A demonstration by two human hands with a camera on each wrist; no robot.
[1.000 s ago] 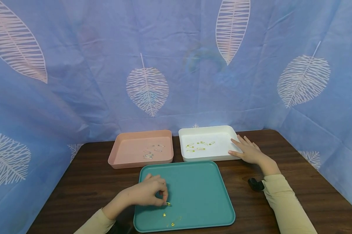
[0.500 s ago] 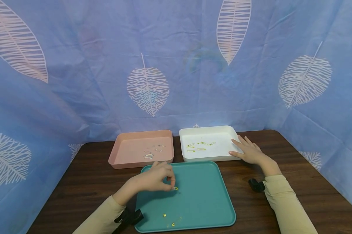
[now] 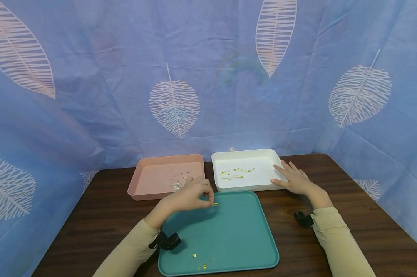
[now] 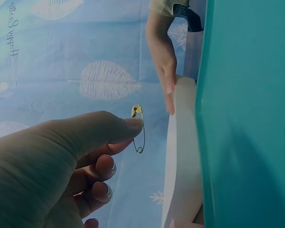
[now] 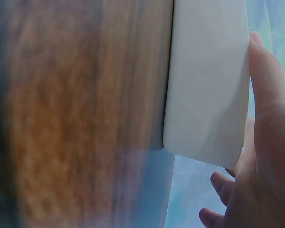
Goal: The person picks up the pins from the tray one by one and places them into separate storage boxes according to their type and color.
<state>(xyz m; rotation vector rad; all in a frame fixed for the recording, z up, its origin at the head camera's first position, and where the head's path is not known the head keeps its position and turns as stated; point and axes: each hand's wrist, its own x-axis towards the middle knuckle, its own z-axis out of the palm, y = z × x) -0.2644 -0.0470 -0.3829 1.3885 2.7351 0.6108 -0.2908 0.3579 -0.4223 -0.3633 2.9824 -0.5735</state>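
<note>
Between thumb and fingertips, my left hand (image 3: 191, 195) pinches a gold safety pin (image 4: 137, 109), its clasp end up in the left wrist view. In the head view the hand hovers over the back of the teal tray (image 3: 243, 234), its wrist bent toward the two rear trays. My right hand (image 3: 296, 181) rests with spread fingers on the right end of the white tray (image 3: 263, 179), the thumb along its rim. Several gold safety pins (image 3: 238, 176) lie in that white tray. A few more gold pins (image 3: 205, 266) are near the teal tray's front edge.
A pink tray (image 3: 149, 182) with several silver safety pins (image 3: 175, 186) stands at the back left, partly behind my left hand. The dark wooden table (image 3: 101, 215) carries all the trays. A blue cloth (image 3: 211, 107) with leaf prints hangs close behind.
My left hand has lifted the gold safety pin from the front of the teal tray and carried it back and to the right. The right hand has stayed put.
</note>
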